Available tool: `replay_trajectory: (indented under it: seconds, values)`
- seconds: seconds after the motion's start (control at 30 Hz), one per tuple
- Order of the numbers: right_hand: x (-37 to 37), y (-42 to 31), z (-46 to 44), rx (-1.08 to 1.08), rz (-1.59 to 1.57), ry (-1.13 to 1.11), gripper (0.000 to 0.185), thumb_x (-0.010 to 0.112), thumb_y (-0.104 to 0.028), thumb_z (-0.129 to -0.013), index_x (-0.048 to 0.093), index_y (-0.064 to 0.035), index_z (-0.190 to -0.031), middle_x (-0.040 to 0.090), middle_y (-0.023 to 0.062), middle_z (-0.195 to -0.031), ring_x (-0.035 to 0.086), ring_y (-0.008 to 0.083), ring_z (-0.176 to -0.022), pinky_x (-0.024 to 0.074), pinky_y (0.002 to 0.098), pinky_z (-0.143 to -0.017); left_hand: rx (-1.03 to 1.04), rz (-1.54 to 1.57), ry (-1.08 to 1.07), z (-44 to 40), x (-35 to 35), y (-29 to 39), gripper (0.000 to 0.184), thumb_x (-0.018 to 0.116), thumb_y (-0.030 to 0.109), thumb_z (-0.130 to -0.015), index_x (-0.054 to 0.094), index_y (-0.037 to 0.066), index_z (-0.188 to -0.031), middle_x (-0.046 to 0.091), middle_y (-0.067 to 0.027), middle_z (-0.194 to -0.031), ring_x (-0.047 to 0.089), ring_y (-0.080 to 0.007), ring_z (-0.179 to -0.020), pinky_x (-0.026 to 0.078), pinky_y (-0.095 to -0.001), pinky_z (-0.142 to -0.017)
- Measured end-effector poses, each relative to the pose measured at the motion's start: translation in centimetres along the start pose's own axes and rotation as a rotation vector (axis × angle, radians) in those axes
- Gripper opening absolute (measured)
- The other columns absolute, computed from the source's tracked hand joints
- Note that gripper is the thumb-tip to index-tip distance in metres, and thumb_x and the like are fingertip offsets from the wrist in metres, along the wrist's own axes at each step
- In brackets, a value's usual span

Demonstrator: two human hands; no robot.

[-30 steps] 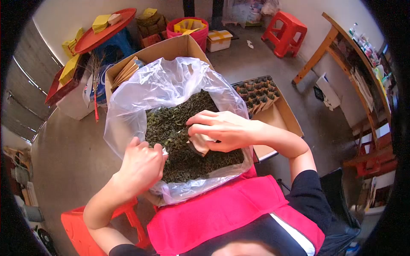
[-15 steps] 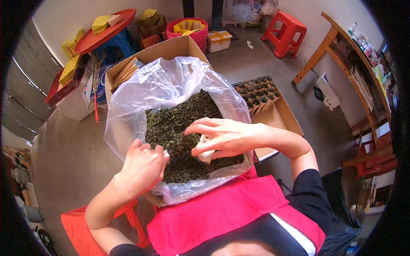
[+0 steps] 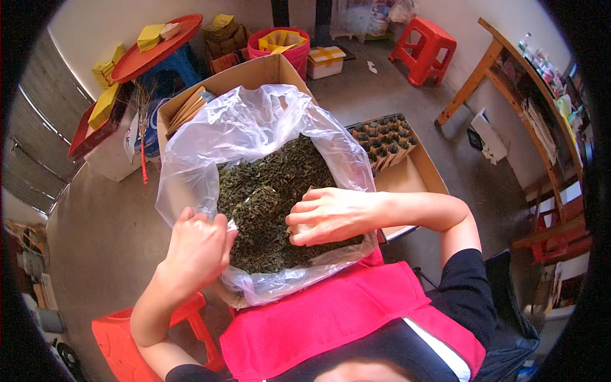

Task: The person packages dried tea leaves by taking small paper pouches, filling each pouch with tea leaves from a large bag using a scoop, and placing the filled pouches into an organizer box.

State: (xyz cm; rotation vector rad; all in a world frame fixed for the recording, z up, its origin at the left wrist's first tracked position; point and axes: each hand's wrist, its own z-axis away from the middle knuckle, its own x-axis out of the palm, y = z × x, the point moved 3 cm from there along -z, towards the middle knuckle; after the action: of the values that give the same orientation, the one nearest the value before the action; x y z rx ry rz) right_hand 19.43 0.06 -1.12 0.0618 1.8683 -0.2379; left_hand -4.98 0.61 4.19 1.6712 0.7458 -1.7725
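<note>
Dark green dried leaves [image 3: 267, 184] fill a clear plastic bag [image 3: 197, 153] that lines a cardboard box [image 3: 270, 69]. At the bag's left edge, my left hand [image 3: 200, 245] is closed, with a small white piece [image 3: 233, 226] showing beyond its thumb and index finger. Over the right part of the leaves, my right hand [image 3: 324, 216] is curled round a small paper packet [image 3: 299, 230], mostly covered by the fingers.
Right of the bag, an open carton [image 3: 423, 172] holds rows of filled paper packets [image 3: 385, 140]. Brown paper packets [image 3: 186, 113] stand at the box's back left. A red stool [image 3: 121, 337] is at lower left, a wooden table [image 3: 474, 73] at right.
My right hand has moved down and its spread fingers have curled in round the paper packet. My left hand has shifted slightly left with the white piece.
</note>
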Motion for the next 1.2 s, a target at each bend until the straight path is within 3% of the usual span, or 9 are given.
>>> replay_trajectory:
  seconds: [0.33,0.43,0.77,0.87,0.97,1.1,1.2]
  values:
    - [-0.4,1.1,0.4,0.032,0.192,0.056,0.035,0.066,-0.029,-0.086,0.05,-0.0088,-0.109,0.058,0.01,-0.108,0.064,0.0253,-0.097,0.0598,0.0371,-0.077,-0.005,0.032,0.081,0.4,-0.4,-0.1,0.025,0.061,0.022,-0.093,0.062,0.002,-0.077,0.064,-0.0164,-0.064,0.066,-0.0333,-0.071,0.046,-0.0445,-0.08]
    - [-0.4,1.5,0.7,0.064,0.089,0.017,0.037,0.068,-0.031,-0.09,0.051,-0.0062,-0.112,0.056,0.0203,-0.131,0.065,0.0308,-0.111,0.0612,0.0353,-0.083,-0.004,0.026,0.067,0.4,-0.4,-0.2,0.025,0.061,0.021,-0.093,0.062,0.002,-0.077,0.064,-0.0162,-0.064,0.066,-0.0331,-0.071,0.046,-0.0442,-0.08]
    - [-1.0,1.4,-0.1,0.095,0.152,-0.118,0.029,0.066,-0.036,-0.09,0.053,-0.0119,-0.099,0.054,0.0083,-0.103,0.059,0.0223,-0.091,0.0552,0.0361,-0.072,0.012,0.027,0.086,0.5,-0.2,-0.2,0.025,0.062,0.021,-0.093,0.061,0.002,-0.076,0.063,-0.0158,-0.063,0.065,-0.0328,-0.07,0.045,-0.0438,-0.08]
    - [-1.0,1.2,-0.2,0.092,0.154,-0.093,0.031,0.068,-0.037,-0.087,0.054,-0.0116,-0.098,0.053,0.0092,-0.099,0.06,0.0259,-0.09,0.0565,0.0389,-0.068,0.017,0.025,0.083,0.5,-0.1,-0.2,0.025,0.062,0.021,-0.092,0.061,0.002,-0.076,0.063,-0.0157,-0.062,0.065,-0.0325,-0.07,0.045,-0.0437,-0.079]
    - [-1.9,1.6,-0.2,0.134,0.054,-0.095,0.032,0.069,-0.037,-0.087,0.055,-0.0103,-0.097,0.054,0.0105,-0.1,0.06,0.0281,-0.09,0.0561,0.0404,-0.07,0.019,0.023,0.084,0.5,-0.2,-0.1,0.025,0.062,0.021,-0.092,0.061,0.002,-0.076,0.063,-0.0154,-0.061,0.064,-0.0323,-0.069,0.045,-0.0437,-0.079]
    - [-2.5,2.4,0.3,0.169,-0.023,-0.196,0.027,0.07,-0.03,-0.085,0.057,-0.0113,-0.1,0.052,0.012,-0.112,0.057,0.0287,-0.102,0.0546,0.0402,-0.078,0.021,0.018,0.099,0.6,-0.3,-0.1,0.024,0.062,0.021,-0.092,0.061,0.002,-0.076,0.062,-0.0149,-0.06,0.064,-0.0319,-0.069,0.045,-0.0437,-0.078]
    - [-2.9,2.5,0.4,0.222,-0.095,-0.183,0.024,0.072,-0.024,-0.084,0.058,-0.0099,-0.096,0.051,0.0123,-0.113,0.057,0.0295,-0.104,0.0545,0.0414,-0.075,0.02,0.026,0.111,0.7,-0.6,-0.1,0.024,0.063,0.021,-0.092,0.061,0.002,-0.076,0.063,-0.0152,-0.061,0.064,-0.032,-0.068,0.045,-0.0436,-0.079]
